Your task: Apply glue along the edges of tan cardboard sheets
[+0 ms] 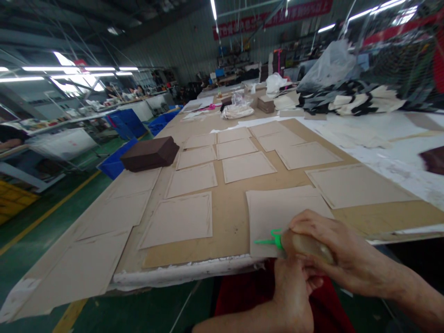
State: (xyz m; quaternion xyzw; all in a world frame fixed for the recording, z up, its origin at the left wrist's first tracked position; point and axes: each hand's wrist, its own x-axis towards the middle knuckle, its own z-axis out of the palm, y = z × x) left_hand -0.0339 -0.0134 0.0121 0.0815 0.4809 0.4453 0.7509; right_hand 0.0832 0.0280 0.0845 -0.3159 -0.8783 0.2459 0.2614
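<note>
My right hand (322, 236) is closed around a squeeze bottle (308, 246) with a translucent, brownish body. Its thin green nozzle (267, 241) points left, over the near part of a beige rectangular sheet (267, 208) at the table's front edge. Just below the bottle is my left hand (293, 277), its fingers curled and partly hidden; whether they touch the bottle is unclear. Another beige sheet (180, 219) lies left of the hands, with marked lines along its edges. To the right rests a similar sheet (360, 185).
Several more beige sheets (248, 165) lie in rows on the brown board (229, 245). A dark brown stack (151, 155) stands at the table's left edge, near blue bins (126, 122). Farther back are plastic bags (239, 108) and a pile of black and cream scraps (350, 97).
</note>
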